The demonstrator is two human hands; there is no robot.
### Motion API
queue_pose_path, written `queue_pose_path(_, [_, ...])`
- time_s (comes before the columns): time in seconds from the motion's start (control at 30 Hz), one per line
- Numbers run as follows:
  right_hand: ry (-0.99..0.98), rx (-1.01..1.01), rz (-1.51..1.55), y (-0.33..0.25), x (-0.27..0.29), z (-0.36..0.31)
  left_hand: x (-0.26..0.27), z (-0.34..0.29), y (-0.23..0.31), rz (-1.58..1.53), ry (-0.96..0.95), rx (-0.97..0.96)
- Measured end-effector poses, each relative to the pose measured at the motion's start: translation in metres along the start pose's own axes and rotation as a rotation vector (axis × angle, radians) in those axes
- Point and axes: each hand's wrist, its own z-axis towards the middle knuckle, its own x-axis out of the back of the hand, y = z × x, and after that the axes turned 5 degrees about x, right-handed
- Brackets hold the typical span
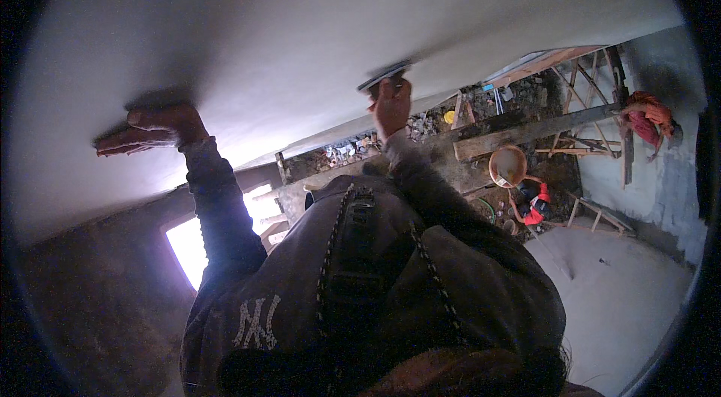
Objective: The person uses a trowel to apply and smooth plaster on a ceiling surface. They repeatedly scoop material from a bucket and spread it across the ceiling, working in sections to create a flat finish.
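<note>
A smooth, pale plastered wall (285, 36) spreads across the upper part of the head view. My left hand (159, 126) rests against it with the fingers stretched out and nothing held. To the right, my right hand (393, 110) grips a plastering trowel (384, 75), seen nearly edge-on. The trowel's thin dark blade lies along the plaster, and its handle is mostly hidden in my fist. Both forearms reach up in dark sleeves.
Wooden planks (537, 132) and a timber frame (593, 93) stand to the right. Below, a person in red (535, 205) is beside a round basin (493, 164). Another person in orange (652, 110) is at the far-right wall. Rubble (349, 150) lies on the ground; a bright window (188, 247) is at left.
</note>
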Motion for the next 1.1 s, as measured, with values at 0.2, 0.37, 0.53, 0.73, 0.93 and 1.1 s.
queue_pose_path(0.2, [0.060,-0.072,0.144,-0.026,0.018,0.024,0.003,0.000,-0.030,0.184,-0.065,0.004])
queue_pose_path(0.37, [-0.003,0.004,0.102,-0.033,0.004,-0.001,0.032,0.001,-0.063,0.034,-0.068,0.133])
queue_pose_path(0.53, [0.130,0.033,0.166,-0.017,0.029,0.054,-0.043,0.003,0.029,0.839,0.047,-0.017])
queue_pose_path(0.73, [0.225,0.051,0.073,0.012,0.034,0.051,0.023,0.006,-0.038,-0.208,-0.078,0.252])
queue_pose_path(0.93, [0.272,0.183,0.148,0.087,0.041,0.074,0.016,0.009,-0.043,-0.176,-0.139,0.349])
queue_pose_path(1.1, [0.161,-0.435,0.350,0.133,0.072,0.080,0.010,0.018,-0.005,0.205,0.075,0.022])
